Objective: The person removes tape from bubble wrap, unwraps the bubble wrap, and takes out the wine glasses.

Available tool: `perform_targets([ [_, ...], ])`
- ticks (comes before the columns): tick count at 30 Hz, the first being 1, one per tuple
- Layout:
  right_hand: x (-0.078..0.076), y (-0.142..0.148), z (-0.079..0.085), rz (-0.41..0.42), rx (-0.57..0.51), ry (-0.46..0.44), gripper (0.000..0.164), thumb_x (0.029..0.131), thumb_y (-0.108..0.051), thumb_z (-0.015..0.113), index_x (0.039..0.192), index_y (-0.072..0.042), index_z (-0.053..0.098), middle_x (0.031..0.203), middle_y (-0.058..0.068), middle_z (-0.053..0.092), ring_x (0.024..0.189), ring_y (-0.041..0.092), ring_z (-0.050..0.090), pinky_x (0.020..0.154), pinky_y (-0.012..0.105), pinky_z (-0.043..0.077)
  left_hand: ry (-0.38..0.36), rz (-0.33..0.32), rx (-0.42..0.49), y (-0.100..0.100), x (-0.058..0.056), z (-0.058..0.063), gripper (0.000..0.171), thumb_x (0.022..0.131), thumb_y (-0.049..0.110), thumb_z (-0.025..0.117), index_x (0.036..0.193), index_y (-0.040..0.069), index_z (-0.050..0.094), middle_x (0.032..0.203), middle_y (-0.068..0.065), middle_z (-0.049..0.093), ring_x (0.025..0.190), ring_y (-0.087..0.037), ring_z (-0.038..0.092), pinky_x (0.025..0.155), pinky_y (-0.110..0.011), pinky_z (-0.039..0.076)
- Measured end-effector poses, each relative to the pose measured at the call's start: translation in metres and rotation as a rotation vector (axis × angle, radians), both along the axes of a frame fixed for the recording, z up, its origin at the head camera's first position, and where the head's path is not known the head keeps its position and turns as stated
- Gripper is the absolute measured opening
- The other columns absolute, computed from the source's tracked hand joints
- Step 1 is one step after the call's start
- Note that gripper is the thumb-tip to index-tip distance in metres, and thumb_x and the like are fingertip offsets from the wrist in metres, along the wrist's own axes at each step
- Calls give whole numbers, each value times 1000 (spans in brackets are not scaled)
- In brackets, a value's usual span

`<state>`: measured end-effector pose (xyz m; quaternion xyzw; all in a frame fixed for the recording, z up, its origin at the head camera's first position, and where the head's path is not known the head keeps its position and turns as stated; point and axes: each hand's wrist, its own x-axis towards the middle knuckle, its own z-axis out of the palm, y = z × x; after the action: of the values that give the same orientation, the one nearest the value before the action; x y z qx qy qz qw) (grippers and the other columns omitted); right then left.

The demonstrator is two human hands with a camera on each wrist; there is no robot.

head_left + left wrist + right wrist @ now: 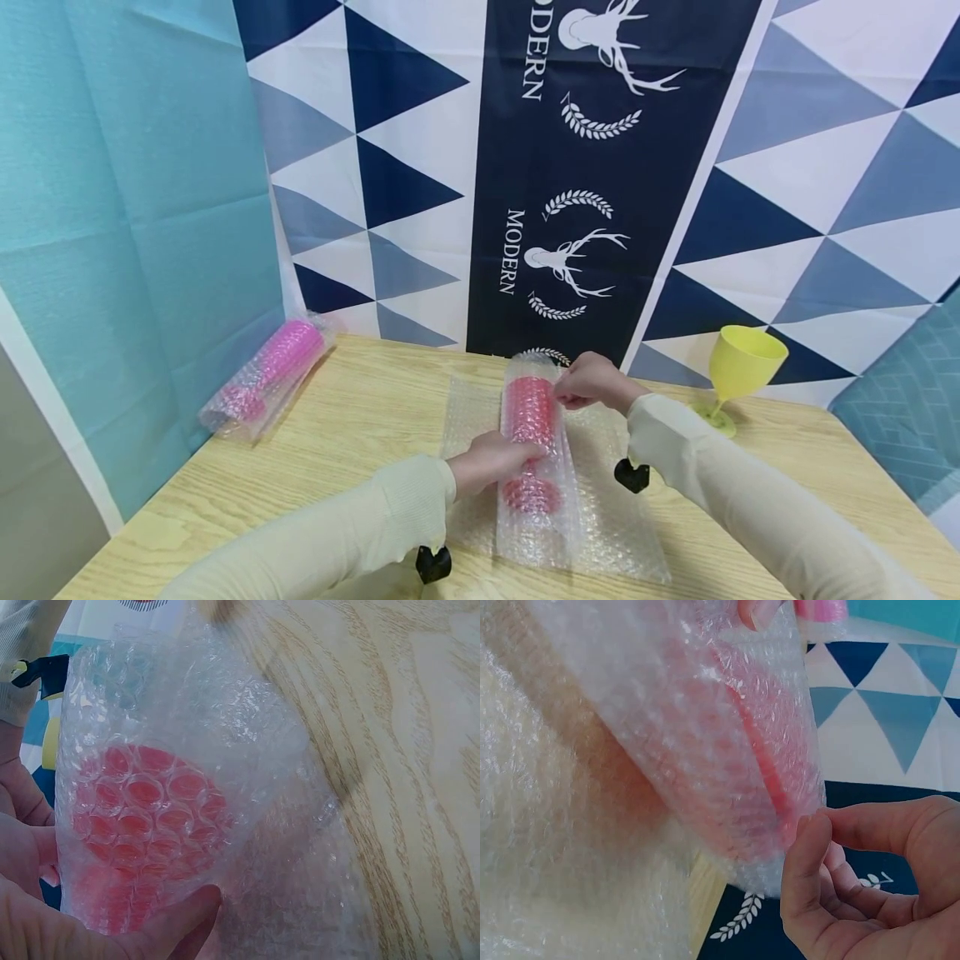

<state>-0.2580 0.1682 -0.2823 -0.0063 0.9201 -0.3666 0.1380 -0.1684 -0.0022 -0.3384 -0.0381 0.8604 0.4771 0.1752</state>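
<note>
A red goblet shows through the clear bubble wrap wound around it, its cup end pointing away from me and its foot towards me. My left hand grips the wrapped goblet around the stem, the thumb lying across the top of the wrap. In the left wrist view the goblet's round foot sits inside the bubbles. Up by the cup end, my right hand pinches the wrap's edge between thumb and index finger; the right wrist view shows these fingertips meeting at that edge.
A flat sheet of bubble wrap spreads beneath the goblet on the wooden table. At the left edge lies a wrapped pink goblet. An unwrapped yellow goblet stands at the back right, near the patterned backdrop.
</note>
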Motion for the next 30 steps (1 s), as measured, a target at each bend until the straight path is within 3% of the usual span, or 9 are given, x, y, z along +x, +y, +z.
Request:
perform_targets([
  [7,0,6,0,8,-15,1,19,79,-4,64,61,-6,61,57,-4,55,54,4,56,65,24,59,3,11,-4,1,0,0,67,83,48,68,125,-3,57,101,-9,61,85,-18,56,79,-34,50],
  [15,2,13,-3,3,-46,-8,22,81,-2,62,59,-5,59,57,-4,54,53,3,54,58,17,55,7,6,-6,2,1,0,69,83,48,68,127,-4,56,111,-13,62,90,-19,57,84,-36,51],
  [22,2,20,0,10,-58,-14,18,84,-4,64,66,-1,64,59,-5,57,55,3,56,61,18,56,-18,13,7,1,0,0,67,83,46,68,127,-3,55,108,-12,62,91,-20,58,86,-38,51],
  [30,4,35,3,26,-106,-51,13,87,-3,61,86,9,66,62,-6,60,58,0,58,63,18,57,-34,19,35,-2,-1,-1,68,84,45,68,129,-3,53,111,-13,61,94,-21,58,92,-41,52],
])
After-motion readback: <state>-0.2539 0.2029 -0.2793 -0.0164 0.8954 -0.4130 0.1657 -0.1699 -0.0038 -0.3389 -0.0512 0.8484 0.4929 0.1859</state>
